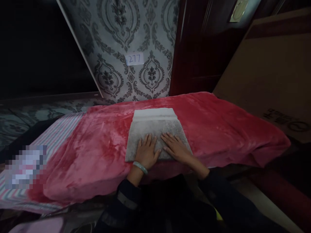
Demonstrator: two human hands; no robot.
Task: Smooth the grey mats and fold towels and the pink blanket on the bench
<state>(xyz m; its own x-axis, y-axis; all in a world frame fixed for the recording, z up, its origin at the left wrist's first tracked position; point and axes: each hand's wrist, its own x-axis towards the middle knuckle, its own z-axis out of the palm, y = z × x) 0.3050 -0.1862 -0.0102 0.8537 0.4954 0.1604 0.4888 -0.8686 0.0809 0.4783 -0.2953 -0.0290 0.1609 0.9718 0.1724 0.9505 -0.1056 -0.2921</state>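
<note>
A grey cloth [155, 127] was laid flat near the middle of a red blanket [218, 123], its far edge bordered by a paler band. Both hands were held palm down on it, fingers extended and slightly spread: the left hand [147, 150] was placed on its near left part, the right hand [176, 148] just beside, on the right. A pale bracelet [140, 167] was worn on the left wrist. To the left, a striped cloth [63, 132] was partly covered by the blanket. Beyond, a card [135, 59] marked 277 was seen on patterned wallpaper [119, 19]; a box [272, 68] was seen at right.
</note>
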